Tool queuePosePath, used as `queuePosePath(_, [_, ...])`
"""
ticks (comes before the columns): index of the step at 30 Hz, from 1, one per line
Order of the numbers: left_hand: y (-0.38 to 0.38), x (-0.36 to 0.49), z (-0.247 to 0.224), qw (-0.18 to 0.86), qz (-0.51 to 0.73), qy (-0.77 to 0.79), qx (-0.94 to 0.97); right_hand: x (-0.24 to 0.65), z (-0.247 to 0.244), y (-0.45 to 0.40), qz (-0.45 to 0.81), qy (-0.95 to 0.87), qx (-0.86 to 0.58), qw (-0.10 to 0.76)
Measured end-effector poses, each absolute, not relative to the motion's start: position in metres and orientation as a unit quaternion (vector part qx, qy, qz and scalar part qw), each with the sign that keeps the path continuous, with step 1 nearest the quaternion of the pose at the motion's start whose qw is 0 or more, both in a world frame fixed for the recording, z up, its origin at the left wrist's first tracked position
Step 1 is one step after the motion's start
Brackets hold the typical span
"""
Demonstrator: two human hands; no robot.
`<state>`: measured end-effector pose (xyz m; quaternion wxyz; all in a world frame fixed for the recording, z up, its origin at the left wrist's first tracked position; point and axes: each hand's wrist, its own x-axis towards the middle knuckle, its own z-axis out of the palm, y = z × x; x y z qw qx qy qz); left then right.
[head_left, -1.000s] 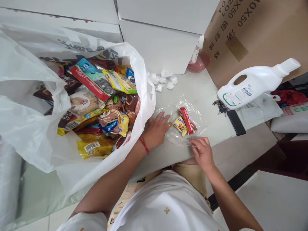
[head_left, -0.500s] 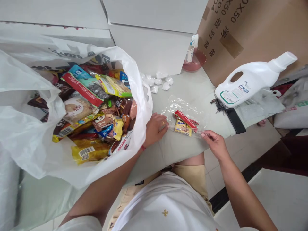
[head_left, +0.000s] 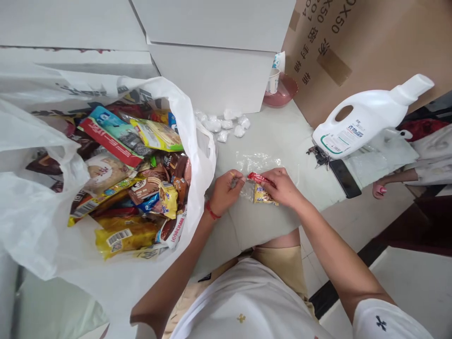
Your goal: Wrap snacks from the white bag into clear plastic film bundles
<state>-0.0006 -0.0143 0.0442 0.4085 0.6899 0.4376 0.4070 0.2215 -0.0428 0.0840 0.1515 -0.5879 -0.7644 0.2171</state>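
In the head view a clear plastic bag (head_left: pixel 252 162) lies flat on the pale table. On it are a narrow red snack packet (head_left: pixel 257 177) and a small yellow snack packet (head_left: pixel 262 195). My left hand (head_left: pixel 225 192) is closed in a pinch at the bag's left edge. From the right, my right hand (head_left: pixel 284 189) is closed on the red packet, fingers hiding its right end. The yellow packet sits just below that hand, partly covered. Left of my left hand stands a big white carrier bag (head_left: pixel 199 188), its mouth open, full of assorted wrapped snacks (head_left: pixel 141 165).
Several crumpled clear-white bundles (head_left: pixel 226 124) lie behind the bag. At the right are a white detergent bottle (head_left: pixel 356 122), keys (head_left: pixel 319 157) and a black phone (head_left: pixel 344 178). A red bowl with paper cups (head_left: pixel 282 92) and a cardboard box (head_left: pixel 332 56) stand behind. Another person's hand (head_left: pixel 380 189) shows far right.
My right hand has left the clear bag's right edge and moved left onto the red packet. My left hand stays at the bag's left side, fingers now pinched. The view has shifted slightly.
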Motion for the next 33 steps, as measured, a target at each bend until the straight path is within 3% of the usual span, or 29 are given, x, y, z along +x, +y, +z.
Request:
queuePosePath(5, [-0.007,-0.003,0.040,0.365,0.349,0.506,0.700,0.226,0.071,-0.055,0.196,-0.783,-0.548,0.217])
queuePosePath(11, [-0.008,-0.003,0.039,0.169,0.333,0.516,0.771,0.237,0.069,-0.058,0.194,-0.779,-0.517,0.296])
queuePosePath(15, [-0.022,0.003,0.066,0.105,0.350,0.461,0.808,0.239,0.066,-0.055,0.208,-0.761,-0.525,0.320])
queuePosePath(20, [-0.027,0.020,0.083,0.143,0.238,0.346,0.896,0.238,0.065,-0.050,0.251,-0.755,-0.516,0.319])
queuePosePath(23, [-0.019,0.029,0.070,0.177,0.178,0.373,0.893,0.238,0.065,-0.044,0.268,-0.727,-0.555,0.303])
queuePosePath(27, [-0.013,0.035,0.056,0.182,0.189,0.412,0.873,0.244,0.071,-0.026,0.289,-0.681,-0.623,0.253])
queuePosePath(31, [-0.013,0.037,0.058,0.193,0.195,0.418,0.866,0.248,0.082,0.015,0.120,-0.711,-0.637,0.273])
queuePosePath(33, [-0.014,0.037,0.059,0.200,0.194,0.423,0.862,0.245,0.087,0.037,0.096,-0.743,-0.628,0.211])
